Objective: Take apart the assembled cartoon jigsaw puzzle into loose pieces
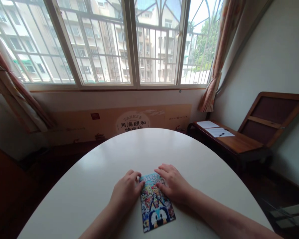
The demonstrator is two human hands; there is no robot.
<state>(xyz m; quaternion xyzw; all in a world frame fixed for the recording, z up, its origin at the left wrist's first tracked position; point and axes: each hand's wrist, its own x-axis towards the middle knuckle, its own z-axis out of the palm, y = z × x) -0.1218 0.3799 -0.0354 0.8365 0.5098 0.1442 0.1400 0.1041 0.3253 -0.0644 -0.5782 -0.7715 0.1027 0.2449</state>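
Note:
A thin, colourful booklet or card lies flat on the white round table, tilted slightly. Its front has pale lettering along the top, a crowd of small cartoon figures, and a big blue cartoon dog's head at the bottom. At its upper left edge rests my left hand, fingers bent and thumb apart, the thumb tip at the edge. My right hand lies over the upper right edge with fingers stretched out and the thumb on the cover. Neither hand lifts it.
The white table curves away toward a printed cardboard panel under the barred window. To the right, a wooden bench-like piece of furniture holds sheets of paper and a pen. Curtains hang at both sides.

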